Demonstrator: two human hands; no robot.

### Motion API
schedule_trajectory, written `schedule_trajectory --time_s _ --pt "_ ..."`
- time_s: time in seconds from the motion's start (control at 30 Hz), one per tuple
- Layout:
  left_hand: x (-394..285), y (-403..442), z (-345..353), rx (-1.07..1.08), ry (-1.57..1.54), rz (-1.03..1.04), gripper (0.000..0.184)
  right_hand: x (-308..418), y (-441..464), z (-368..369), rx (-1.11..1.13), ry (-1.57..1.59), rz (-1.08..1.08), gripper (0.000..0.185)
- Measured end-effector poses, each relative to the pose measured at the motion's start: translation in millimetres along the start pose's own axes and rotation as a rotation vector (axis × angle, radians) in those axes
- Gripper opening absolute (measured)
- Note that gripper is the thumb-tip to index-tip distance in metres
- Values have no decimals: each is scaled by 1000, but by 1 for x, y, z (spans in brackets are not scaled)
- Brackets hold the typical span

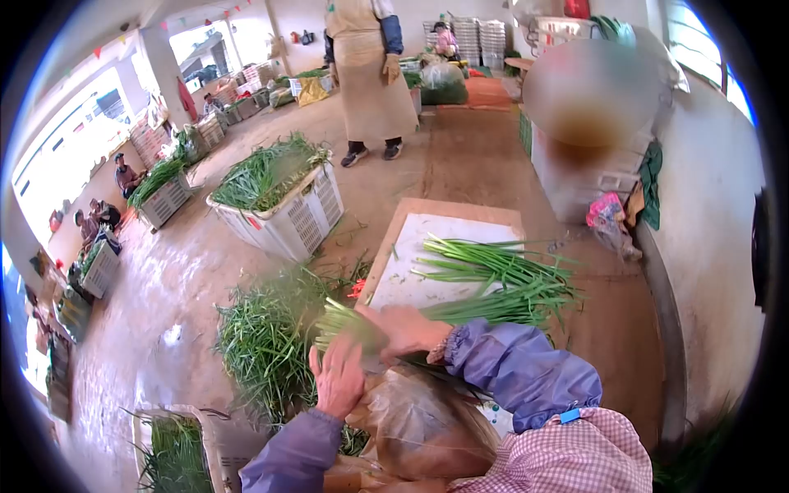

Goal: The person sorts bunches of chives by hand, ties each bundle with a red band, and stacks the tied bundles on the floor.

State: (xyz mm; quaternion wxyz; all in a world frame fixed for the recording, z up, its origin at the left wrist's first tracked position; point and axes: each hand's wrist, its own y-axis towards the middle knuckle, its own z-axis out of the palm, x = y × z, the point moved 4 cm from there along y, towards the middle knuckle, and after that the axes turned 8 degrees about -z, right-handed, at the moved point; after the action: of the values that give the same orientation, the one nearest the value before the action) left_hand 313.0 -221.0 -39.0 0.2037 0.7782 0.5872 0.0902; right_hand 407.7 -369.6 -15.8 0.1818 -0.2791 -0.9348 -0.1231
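Observation:
My right hand (407,330) is closed round a bundle of long green stalks that look like garlic chives (335,319), with their pale ends pointing up and left. Just below the bundle, my left hand (339,382) has its fingers stretched out near the stalks; a blurred patch hides whether it touches them. Ahead, more cut green stalks (485,275) lie in bunches on a white board (394,275) with a wooden edge. A heap of loose greens (267,341) lies on the floor to the left. Clear plastic (411,419) covers my lap.
A white crate (275,234) full of greens stands ahead left, another crate (209,440) at the lower left. A person in an apron (370,82) stands beyond the board. Several seated people and crates line the left side. A wall (715,271) runs along the right.

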Motion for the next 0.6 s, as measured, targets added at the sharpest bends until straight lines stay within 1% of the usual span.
schedule_trajectory --time_s 0.03,0.07,0.1,0.17,0.2,0.23,0.3,0.33,0.37,0.43,0.47,0.53,0.57,0.6 --pt "2 -13 -15 -114 -50 -61 35 -1 1 3 -24 118 -12 106" --pt "7 -24 -26 -232 -97 -126 35 -3 7 6 -20 129 1 106" --pt "14 -33 -31 -249 -97 -146 35 -4 10 8 -6 115 -16 106" --pt "29 -51 -35 -94 -199 -264 37 8 13 -5 -40 110 42 104" --pt "34 -55 -39 -40 -235 -296 39 13 17 -10 -195 58 -79 100" --pt "43 -56 -44 -47 -241 -307 39 26 21 -19 -183 52 -86 100" --pt "61 -53 -50 104 -663 -275 53 80 36 -60 -385 191 -279 98" --pt "64 -51 -69 74 -780 -370 67 102 45 -69 -399 230 -326 98" --pt "74 -48 -86 65 -906 -397 79 126 53 -77 -413 270 -372 99" --pt "87 -40 -114 84 -1540 -320 89 184 63 -96 -186 595 -337 94" --pt "120 -60 -114 108 -1442 -362 88 196 76 -89 -174 596 -342 94" --pt "147 -94 -116 140 -1344 -425 88 231 102 -64 -144 655 -659 96" --pt "142 -108 -127 17 -1512 -443 85 242 112 -46 -137 675 -651 96" --pt "135 -118 -139 -113 -1675 -453 83 253 121 -28 -61 793 -691 96"
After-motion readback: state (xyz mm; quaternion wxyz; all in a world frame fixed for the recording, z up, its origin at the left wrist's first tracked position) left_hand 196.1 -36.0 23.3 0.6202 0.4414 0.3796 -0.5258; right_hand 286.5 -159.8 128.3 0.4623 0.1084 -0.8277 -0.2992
